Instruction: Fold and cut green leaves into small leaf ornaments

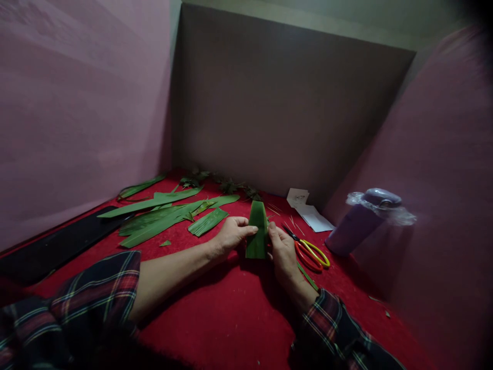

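A folded piece of green leaf (256, 241) stands upright between my two hands, over the red cloth. My left hand (233, 236) pinches its left edge, thumb lying across the front face. On the other side, my right hand (282, 249) is closed at the leaf's right edge, thumb pointing up; part of its fingers is hidden behind the leaf. Just right of that hand lie scissors (310, 254) with one red and one yellow handle. A narrow green strip (308, 277) rests beside my right wrist.
Long green leaves (165, 221) and a shorter cut piece (208, 222) lie on the left. Leafy sprigs (231, 186) and thin sticks (295, 223) are farther back. White papers (314, 218) and a purple tumbler (354, 226) with plastic wrap stand right. A dark flat board (57, 252) borders the left wall.
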A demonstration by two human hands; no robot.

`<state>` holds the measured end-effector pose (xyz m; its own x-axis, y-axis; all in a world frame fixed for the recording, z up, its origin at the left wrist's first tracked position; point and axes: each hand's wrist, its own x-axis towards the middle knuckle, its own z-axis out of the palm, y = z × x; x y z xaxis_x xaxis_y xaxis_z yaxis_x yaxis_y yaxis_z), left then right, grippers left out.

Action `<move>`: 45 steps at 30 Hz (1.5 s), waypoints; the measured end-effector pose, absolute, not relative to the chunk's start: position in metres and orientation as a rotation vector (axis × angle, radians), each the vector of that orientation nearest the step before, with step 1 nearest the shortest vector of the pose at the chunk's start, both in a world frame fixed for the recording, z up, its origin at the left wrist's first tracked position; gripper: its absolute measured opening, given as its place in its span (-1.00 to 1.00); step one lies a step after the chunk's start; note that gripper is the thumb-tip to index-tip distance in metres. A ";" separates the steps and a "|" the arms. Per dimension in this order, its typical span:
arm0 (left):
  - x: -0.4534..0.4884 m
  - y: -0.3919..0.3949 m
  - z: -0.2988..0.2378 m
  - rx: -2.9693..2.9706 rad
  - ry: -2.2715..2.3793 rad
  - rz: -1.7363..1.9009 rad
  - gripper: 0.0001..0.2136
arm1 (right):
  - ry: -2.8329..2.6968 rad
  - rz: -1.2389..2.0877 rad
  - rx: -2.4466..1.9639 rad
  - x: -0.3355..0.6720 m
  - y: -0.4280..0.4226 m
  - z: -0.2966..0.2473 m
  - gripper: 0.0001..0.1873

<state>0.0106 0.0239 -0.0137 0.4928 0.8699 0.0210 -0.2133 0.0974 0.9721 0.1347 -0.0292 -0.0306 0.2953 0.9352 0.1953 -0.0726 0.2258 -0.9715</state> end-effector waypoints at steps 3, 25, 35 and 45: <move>0.011 0.023 -0.012 1.190 0.701 0.908 -0.78 | -0.970 0.930 -1.109 0.133 -0.031 -0.027 -0.50; 0.009 0.020 -0.007 1.186 0.729 0.876 -0.80 | -1.007 0.904 -1.108 0.135 -0.031 -0.029 -0.65; 0.009 0.020 -0.007 1.193 0.729 0.872 -0.80 | -0.983 0.929 -1.102 0.135 -0.031 -0.029 -0.66; 0.010 0.022 -0.011 1.247 0.735 0.877 -0.82 | -1.042 0.935 -1.065 0.131 -0.032 -0.026 -0.69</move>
